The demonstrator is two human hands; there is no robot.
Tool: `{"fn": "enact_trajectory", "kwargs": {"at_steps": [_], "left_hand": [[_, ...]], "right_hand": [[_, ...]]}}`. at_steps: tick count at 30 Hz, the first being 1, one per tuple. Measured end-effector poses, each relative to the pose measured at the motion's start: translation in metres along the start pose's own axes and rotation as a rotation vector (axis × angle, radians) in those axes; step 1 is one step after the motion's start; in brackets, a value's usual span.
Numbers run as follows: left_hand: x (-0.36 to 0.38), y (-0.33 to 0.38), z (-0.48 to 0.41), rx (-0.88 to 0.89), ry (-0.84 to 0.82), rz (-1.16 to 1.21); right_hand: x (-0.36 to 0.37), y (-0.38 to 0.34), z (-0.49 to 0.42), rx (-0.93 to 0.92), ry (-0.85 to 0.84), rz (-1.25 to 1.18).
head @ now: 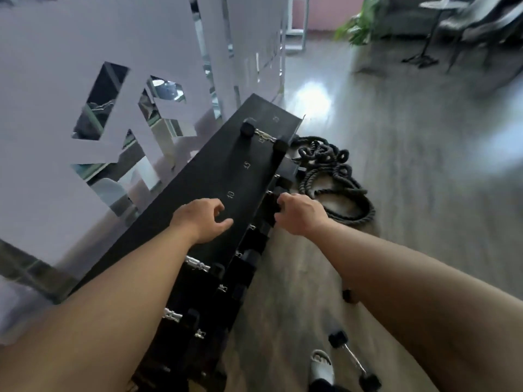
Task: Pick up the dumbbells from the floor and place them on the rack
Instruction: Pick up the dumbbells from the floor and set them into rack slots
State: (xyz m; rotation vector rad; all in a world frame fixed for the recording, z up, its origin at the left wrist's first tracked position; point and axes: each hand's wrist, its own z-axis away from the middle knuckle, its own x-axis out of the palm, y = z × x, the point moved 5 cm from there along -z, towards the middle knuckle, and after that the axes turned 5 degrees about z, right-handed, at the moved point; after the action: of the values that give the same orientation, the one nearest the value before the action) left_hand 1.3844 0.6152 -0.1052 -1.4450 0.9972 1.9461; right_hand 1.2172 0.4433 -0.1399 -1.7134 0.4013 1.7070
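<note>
Left hand [202, 219] hangs over the rack [198, 179] top shelf, fingers loosely curled, holding nothing; contact with the shelf unclear. Right hand [300, 213] is at the rack's front edge, fingers curled down by dark heads on the lower tier; too blurred, cannot tell if it grips anything.

Floor dumbbell [353, 359] lies well apart from both hands, nearer the person, low in frame beside the right forearm and just beside a foot in a white sandal [321, 366]. It has black hex heads and a thin chrome handle, and lies diagonally.

Shelf dumbbell [263, 135] sits on the top shelf beyond both hands: black hex heads, shiny handle. Stored dumbbells [198, 264] fill the lower tiers by the left forearm, chrome handles showing.

Rack is flat, matte black, with white numerals 10 and 15. Battle rope [334, 176], thick, braided, black, is coiled right of the rack. Floor [396, 165] is grey wood-look, glossy. White partition [42, 108] with cut-out letters stands behind the rack.
</note>
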Motion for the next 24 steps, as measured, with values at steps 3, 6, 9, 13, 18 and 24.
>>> {"fn": "enact_trajectory", "kwargs": {"at_steps": [3, 6, 9, 13, 18, 24], "left_hand": [[0.011, 0.050, -0.003, 0.097, -0.028, -0.004], [0.029, 0.105, -0.004, 0.198, -0.060, -0.010], [0.054, 0.157, -0.003, 0.277, -0.089, -0.029], [0.093, 0.221, 0.005, 0.355, -0.150, -0.060], [0.144, 0.298, 0.022, 0.397, -0.211, -0.082], [0.212, 0.367, 0.042, 0.447, -0.268, -0.069]], "right_hand": [[-0.016, 0.047, 0.036, 0.099, 0.017, 0.008], [-0.025, 0.102, 0.071, 0.204, 0.020, 0.017], [-0.026, 0.156, 0.103, 0.302, 0.017, 0.010], [-0.013, 0.223, 0.148, 0.388, -0.010, -0.011], [0.017, 0.296, 0.208, 0.454, -0.058, -0.050], [0.065, 0.364, 0.263, 0.490, -0.120, -0.094]]}}
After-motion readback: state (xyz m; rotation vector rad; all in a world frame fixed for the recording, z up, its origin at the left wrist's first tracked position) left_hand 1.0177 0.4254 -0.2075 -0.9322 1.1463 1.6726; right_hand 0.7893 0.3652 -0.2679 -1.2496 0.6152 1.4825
